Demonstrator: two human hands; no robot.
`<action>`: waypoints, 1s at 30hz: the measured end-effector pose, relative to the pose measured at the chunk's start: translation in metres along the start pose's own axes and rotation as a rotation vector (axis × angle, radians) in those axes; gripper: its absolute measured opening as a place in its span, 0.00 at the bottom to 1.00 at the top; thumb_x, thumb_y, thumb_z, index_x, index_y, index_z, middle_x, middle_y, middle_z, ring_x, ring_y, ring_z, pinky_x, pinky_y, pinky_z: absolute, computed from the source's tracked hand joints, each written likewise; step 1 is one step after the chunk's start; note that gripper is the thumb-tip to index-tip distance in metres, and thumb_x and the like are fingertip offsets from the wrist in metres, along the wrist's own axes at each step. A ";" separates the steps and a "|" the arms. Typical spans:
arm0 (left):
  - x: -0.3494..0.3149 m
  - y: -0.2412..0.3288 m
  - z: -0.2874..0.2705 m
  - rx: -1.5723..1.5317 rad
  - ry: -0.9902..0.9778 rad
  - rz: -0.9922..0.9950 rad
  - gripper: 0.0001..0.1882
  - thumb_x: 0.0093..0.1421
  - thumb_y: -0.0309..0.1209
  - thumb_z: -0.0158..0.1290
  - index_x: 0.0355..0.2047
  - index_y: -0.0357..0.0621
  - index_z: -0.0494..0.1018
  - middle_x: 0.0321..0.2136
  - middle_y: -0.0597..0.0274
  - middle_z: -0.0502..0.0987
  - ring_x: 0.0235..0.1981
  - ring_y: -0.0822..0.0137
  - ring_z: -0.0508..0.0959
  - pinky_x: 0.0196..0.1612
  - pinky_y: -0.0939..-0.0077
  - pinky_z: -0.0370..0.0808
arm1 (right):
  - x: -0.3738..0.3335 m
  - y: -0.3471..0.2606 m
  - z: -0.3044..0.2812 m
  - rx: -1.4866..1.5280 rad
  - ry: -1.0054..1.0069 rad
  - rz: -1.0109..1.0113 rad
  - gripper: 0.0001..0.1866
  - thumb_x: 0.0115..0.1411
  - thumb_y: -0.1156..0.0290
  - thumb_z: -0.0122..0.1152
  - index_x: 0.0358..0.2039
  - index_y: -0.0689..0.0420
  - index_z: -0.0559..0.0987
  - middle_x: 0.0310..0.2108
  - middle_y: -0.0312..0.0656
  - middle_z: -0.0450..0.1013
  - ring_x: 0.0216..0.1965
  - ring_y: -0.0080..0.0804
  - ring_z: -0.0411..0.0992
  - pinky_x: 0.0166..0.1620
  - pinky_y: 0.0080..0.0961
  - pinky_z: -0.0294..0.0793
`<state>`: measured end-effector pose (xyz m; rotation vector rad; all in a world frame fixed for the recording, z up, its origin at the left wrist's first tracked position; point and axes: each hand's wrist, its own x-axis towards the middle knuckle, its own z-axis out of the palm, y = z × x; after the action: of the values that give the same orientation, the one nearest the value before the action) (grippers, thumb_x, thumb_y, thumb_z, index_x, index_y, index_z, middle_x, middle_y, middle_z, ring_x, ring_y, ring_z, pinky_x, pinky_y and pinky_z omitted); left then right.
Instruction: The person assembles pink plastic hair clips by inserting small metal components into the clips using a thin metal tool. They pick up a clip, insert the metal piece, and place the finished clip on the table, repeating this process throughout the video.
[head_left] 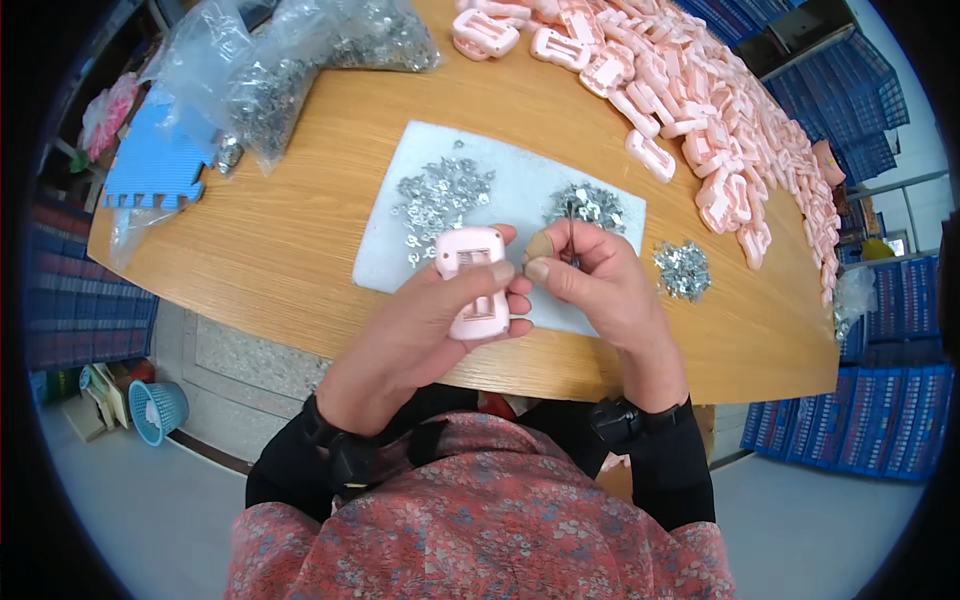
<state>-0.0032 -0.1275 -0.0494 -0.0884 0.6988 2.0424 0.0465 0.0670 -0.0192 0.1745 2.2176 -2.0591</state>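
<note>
My left hand [415,315] is closed around a pale pink plastic casing [472,243], with its open battery compartment facing up. The thumb lies across the compartment. Just to the right, my right hand [612,290] pinches a thin dark metal tool [571,222], possibly tweezers, which points away from me. Its fingertips almost meet the casing's side; whether they also pinch a small part cannot be seen. Both hands are above the near part of a white foam sheet [385,245]. On it are a loose pile of small metal clips [440,200] and a denser metal heap [590,203].
Right of the sheet, another small metal pile [683,270] sits on the wooden table [300,220]. A large heap of pink casings [720,150] covers the far right. Clear bags of metal parts [350,50] and a blue foam mat [160,150] occupy the far left.
</note>
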 end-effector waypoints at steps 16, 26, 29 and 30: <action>0.005 -0.014 0.024 0.679 -0.073 0.469 0.23 0.61 0.25 0.56 0.56 0.44 0.67 0.38 0.68 0.73 0.39 0.80 0.71 0.41 0.83 0.72 | -0.035 0.000 -0.005 0.174 0.095 -0.071 0.06 0.59 0.74 0.64 0.35 0.61 0.75 0.26 0.31 0.72 0.24 0.14 0.65 0.28 0.12 0.64; 0.012 0.000 0.045 0.969 0.137 0.578 0.20 0.60 0.26 0.55 0.53 0.47 0.70 0.37 0.69 0.74 0.39 0.78 0.72 0.43 0.81 0.71 | -0.027 -0.003 -0.012 -0.036 0.224 -0.087 0.04 0.59 0.77 0.63 0.33 0.62 0.76 0.24 0.31 0.73 0.23 0.15 0.67 0.27 0.15 0.66; 0.012 0.004 0.037 0.897 0.144 0.614 0.19 0.61 0.25 0.54 0.52 0.47 0.70 0.37 0.70 0.74 0.38 0.79 0.71 0.42 0.81 0.71 | -0.017 -0.003 -0.004 -0.414 0.291 -0.172 0.03 0.57 0.78 0.62 0.32 0.62 0.77 0.23 0.36 0.74 0.24 0.22 0.71 0.28 0.22 0.70; 0.012 0.005 0.035 0.874 0.145 0.633 0.19 0.61 0.25 0.54 0.52 0.46 0.70 0.37 0.70 0.74 0.38 0.79 0.71 0.42 0.81 0.71 | -0.012 -0.004 0.001 -0.552 0.312 -0.201 0.03 0.57 0.78 0.62 0.32 0.62 0.77 0.23 0.38 0.75 0.24 0.25 0.72 0.29 0.24 0.71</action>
<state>-0.0061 -0.1029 -0.0222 0.5560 1.8241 2.1122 0.0578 0.0659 -0.0135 0.2411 3.0073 -1.4885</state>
